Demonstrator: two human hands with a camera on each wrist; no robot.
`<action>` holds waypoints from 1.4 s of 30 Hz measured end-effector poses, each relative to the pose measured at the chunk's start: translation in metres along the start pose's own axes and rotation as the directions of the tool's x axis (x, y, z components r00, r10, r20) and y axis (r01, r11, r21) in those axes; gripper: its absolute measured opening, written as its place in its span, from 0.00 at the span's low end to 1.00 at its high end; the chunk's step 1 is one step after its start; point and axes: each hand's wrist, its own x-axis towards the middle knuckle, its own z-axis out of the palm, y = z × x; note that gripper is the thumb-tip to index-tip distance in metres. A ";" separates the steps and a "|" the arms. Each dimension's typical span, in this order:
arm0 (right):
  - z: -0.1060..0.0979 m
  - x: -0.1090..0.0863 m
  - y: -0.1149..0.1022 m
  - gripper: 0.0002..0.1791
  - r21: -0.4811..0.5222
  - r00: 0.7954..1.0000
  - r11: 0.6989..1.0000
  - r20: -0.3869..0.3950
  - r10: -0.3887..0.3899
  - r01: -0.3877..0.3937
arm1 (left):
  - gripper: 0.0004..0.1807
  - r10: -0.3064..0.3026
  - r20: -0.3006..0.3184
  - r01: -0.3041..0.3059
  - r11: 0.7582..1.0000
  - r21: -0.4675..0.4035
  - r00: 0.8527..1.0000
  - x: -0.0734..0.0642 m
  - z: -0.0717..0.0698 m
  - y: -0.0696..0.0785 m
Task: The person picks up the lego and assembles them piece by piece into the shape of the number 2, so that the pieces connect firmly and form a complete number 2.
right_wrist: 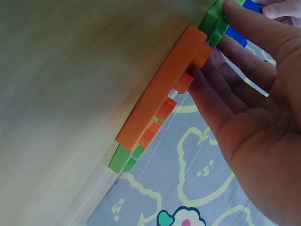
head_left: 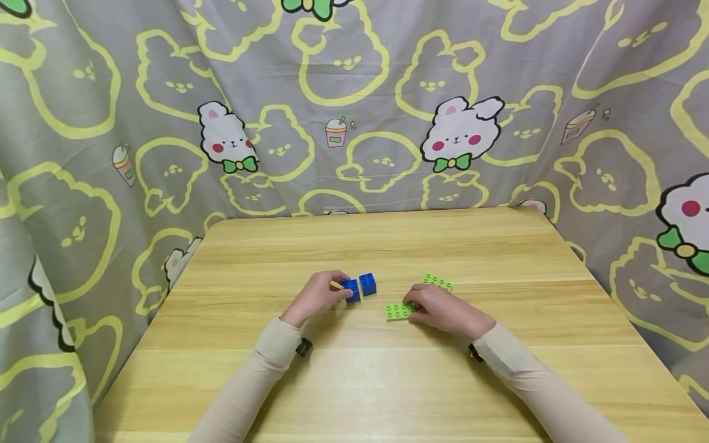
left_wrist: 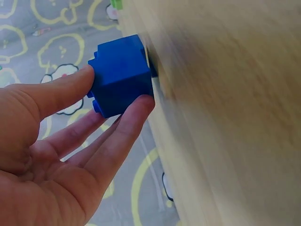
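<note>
Pinched between the thumb and fingers of my left hand is a blue toy building brick, low over the tabletop. A second blue brick stands just to its right in the head view. My right hand has its thumb and fingers on a flat green brick, gripping its right end. Beside those fingers lies a long orange brick, mostly hidden under the hand in the head view. Another flat green brick lies farther back, partly behind the right hand.
The bricks are grouped mid-table on a light wooden tabletop. A grey patterned curtain hangs behind the table and along its left and right sides.
</note>
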 end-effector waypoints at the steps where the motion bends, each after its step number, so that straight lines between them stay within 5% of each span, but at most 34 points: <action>1: 0.000 0.000 0.000 0.13 0.001 1.000 1.000 0.001 0.003 -0.003 | 0.18 0.001 0.007 -0.001 1.000 -0.002 1.000 0.000 0.000 0.000; 42: 0.006 0.002 -0.008 0.12 -0.056 1.000 0.998 0.008 -0.004 0.004 | 0.17 0.142 0.146 -0.144 0.990 0.001 0.979 -0.019 0.027 0.039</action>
